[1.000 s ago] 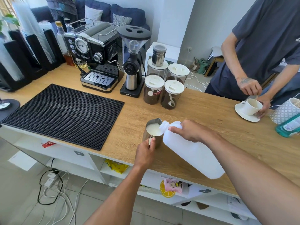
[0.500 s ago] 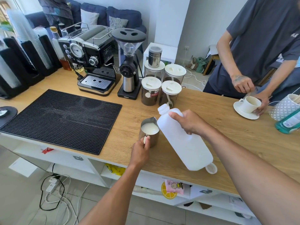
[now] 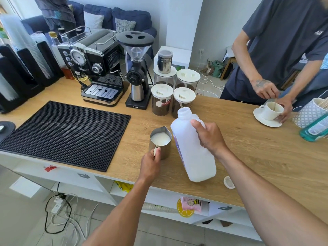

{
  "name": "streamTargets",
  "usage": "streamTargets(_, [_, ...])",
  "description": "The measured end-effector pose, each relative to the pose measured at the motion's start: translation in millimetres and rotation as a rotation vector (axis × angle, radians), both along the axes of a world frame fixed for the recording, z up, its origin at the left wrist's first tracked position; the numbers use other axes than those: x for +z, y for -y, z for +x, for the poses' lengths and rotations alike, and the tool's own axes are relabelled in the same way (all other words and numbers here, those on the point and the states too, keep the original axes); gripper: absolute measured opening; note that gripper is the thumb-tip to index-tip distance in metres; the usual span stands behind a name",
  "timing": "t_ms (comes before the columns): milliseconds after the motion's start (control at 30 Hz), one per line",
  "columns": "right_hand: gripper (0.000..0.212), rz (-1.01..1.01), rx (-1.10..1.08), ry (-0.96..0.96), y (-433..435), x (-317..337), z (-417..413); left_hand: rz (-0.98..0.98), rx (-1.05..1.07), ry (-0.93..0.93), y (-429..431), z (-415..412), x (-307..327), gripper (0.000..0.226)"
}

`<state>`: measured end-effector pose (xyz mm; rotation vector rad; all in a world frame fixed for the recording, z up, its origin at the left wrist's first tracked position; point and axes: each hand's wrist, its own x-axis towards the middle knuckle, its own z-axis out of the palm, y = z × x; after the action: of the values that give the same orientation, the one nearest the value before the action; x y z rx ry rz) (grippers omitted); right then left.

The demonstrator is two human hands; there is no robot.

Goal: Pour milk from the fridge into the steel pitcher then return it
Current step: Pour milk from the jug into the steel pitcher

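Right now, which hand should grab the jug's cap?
Left, probably. The right hand holds the open milk jug; the left hand only grips the pitcher, which stands on the counter. The cap lies right of the jug, though.

The front-left coffee jar (image 3: 161,102), in the cluster near the far edge of the tabletop (image 3: 248,139), carries a red label with white capitals reading "SMART", cut off where the jar curves away. Smaller letters above it begin "TI" and cannot be read further. The dark T-shirt (image 3: 284,41) of the person beyond the far edge has pale lettering at the chest that looks like "H&M". There is also print on the base of the grinder (image 3: 136,82), under the gauge of the espresso machine (image 3: 92,68), down a purple label on the milk jug (image 3: 193,157), and on the blue bottle (image 3: 314,129) at the right edge. All of it is too small to read.
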<state>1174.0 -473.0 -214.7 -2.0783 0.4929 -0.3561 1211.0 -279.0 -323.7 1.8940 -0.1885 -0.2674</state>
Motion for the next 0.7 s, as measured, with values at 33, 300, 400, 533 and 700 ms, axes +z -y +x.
streamTargets(33, [0.073,0.002,-0.008,0.024,-1,-1,-2,0.004,0.001,0.004,0,1,-1,0.048])
streamTargets(300, [0.055,0.077,-0.242,0.172,-4,-18,-18,0.022,0.009,0.033,3,2,-1,0.048])
streamTargets(400, [0.06,0.106,-0.263,0.172,-5,-23,-18,0.022,0.021,0.032,5,3,-3,0.048])
streamTargets(533, [0.07,0.157,-0.29,0.196,-13,-27,-18,0.029,0.022,0.04,8,1,-4,0.047])
streamTargets(700, [0.076,0.227,-0.34,0.219,-19,-34,-24,0.053,0.024,0.039,9,1,-2,0.046])
